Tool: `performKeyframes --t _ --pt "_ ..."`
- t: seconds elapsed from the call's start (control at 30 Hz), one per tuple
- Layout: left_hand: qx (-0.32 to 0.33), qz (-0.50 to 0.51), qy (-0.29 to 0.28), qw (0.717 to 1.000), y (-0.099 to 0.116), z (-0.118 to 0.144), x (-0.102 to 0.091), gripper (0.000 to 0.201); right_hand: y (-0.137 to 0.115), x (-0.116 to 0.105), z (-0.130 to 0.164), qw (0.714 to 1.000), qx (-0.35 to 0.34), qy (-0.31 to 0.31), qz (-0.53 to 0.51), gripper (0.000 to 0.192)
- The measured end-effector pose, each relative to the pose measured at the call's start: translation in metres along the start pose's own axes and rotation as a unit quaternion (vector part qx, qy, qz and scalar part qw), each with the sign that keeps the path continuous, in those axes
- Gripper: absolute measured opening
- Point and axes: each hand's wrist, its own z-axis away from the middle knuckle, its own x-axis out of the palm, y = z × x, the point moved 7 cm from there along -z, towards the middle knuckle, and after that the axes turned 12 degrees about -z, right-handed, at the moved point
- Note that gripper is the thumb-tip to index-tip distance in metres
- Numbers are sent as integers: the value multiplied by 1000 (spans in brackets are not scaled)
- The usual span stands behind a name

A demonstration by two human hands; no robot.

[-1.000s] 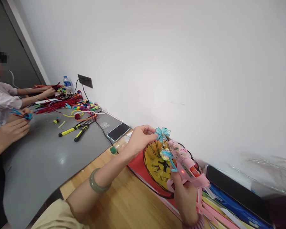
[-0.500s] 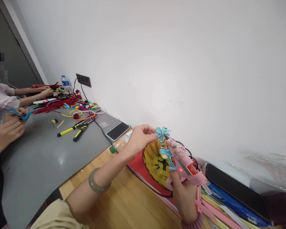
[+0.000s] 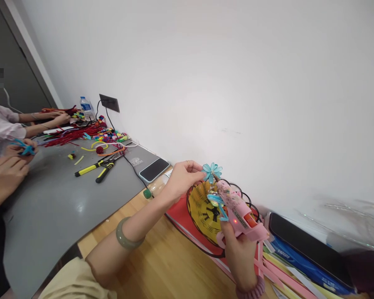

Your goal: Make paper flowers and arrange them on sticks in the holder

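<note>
Fingers: our left hand (image 3: 181, 181) pinches one blue ribbon flower (image 3: 212, 171) at its edge; our right hand (image 3: 238, 249) is clenched round one pink glue gun (image 3: 239, 211), forefinger on the trigger.
Flower and gun: we hold the flower in the air above one yellow woven basket (image 3: 202, 207), and the nozzle meets the flower's underside.
Wrists: we count one green bangle (image 3: 126, 236) on our left, one pink hair tie (image 3: 254, 288) on our right.
Tabletop (image 3: 162, 265): wooden under our arms, grey further left.
Phones: two, one (image 3: 154, 170) by the grey part, one (image 3: 308, 249) on our right.
Pliers: two yellow-handled pairs (image 3: 99, 168).
Bottle: one water bottle (image 3: 86, 109) by the wall.
Others: we see a co-worker's two hands (image 3: 9, 164) at the left edge, holding a blue piece.
</note>
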Motion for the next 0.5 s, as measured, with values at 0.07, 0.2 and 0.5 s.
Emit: performKeyframes --t 0.07,0.2,0.5 --pt "-2 1 -3 1000 0 0 1 11 4 1 1 999 33 -7 -23 43" --pt "-5 1 -9 1000 1 0 1 11 9 1 0 997 65 -5 -43 42" --pt "-13 3 -9 1000 1 1 0 11 10 1 0 993 92 33 -61 29"
